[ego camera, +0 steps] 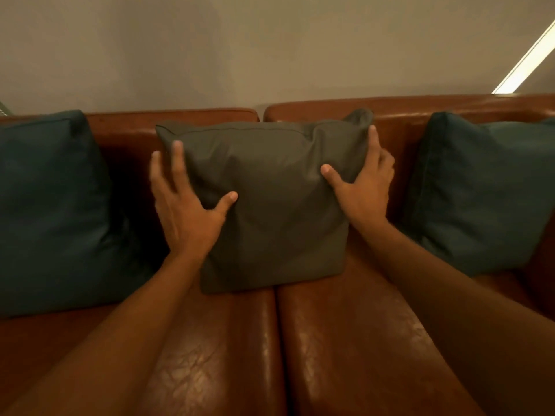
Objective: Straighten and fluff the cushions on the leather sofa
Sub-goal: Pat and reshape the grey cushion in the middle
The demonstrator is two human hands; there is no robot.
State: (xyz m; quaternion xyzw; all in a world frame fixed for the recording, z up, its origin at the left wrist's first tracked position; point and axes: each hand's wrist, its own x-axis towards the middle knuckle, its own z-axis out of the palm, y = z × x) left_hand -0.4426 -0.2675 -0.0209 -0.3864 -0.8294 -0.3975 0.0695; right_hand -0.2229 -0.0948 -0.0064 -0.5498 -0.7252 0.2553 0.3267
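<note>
A grey-green cushion point(270, 199) stands upright in the middle of the brown leather sofa point(345, 340), leaning on the backrest over the gap between the two seats. My left hand point(186, 211) lies against its left edge, fingers spread, thumb pressed into the front. My right hand point(365, 187) clasps its right edge, thumb on the front and fingers curled around the side. A dark teal cushion point(51, 211) leans at the far left. Another teal cushion point(486, 190) leans at the right.
A plain beige wall point(270, 49) rises behind the backrest. A bright light strip point(525, 61) runs diagonally at the upper right. The two glossy seat pads stretch toward me below the cushions.
</note>
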